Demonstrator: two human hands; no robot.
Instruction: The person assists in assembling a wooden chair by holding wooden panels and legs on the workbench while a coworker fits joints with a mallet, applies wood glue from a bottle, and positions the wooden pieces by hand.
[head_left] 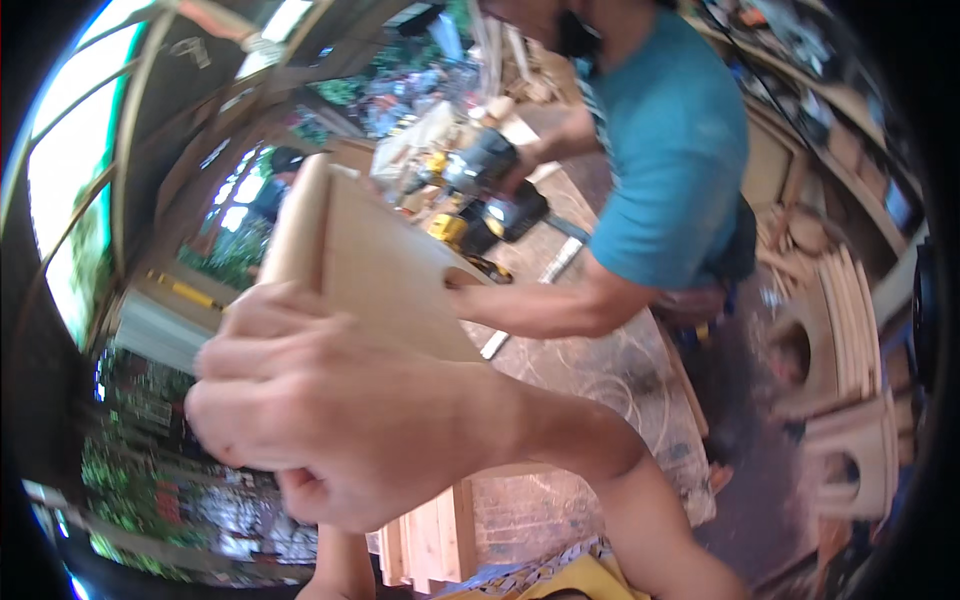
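My right hand point(330, 405) is large and close in the middle left, its fingers closed round the edge of a pale wooden piece. That piece has a rounded edge strip point(300, 225) and a flat panel point(385, 265) with a curved cutout. My left forearm point(345, 565) rises from the lower edge; its hand is hidden behind my right hand. Across the panel, a person in a teal shirt point(680, 150) holds a yellow and black cordless drill point(485, 165). The person's other arm point(545, 308) reaches to the cutout, with its hand hidden by the panel.
A scuffed wooden workbench point(640, 400) lies beneath, with another yellow and black power tool point(455, 230) and a metal strip point(565, 260) on it. Wooden boards point(430, 540) stand near my body. Stacked panels with oval holes point(840, 340) are at the right.
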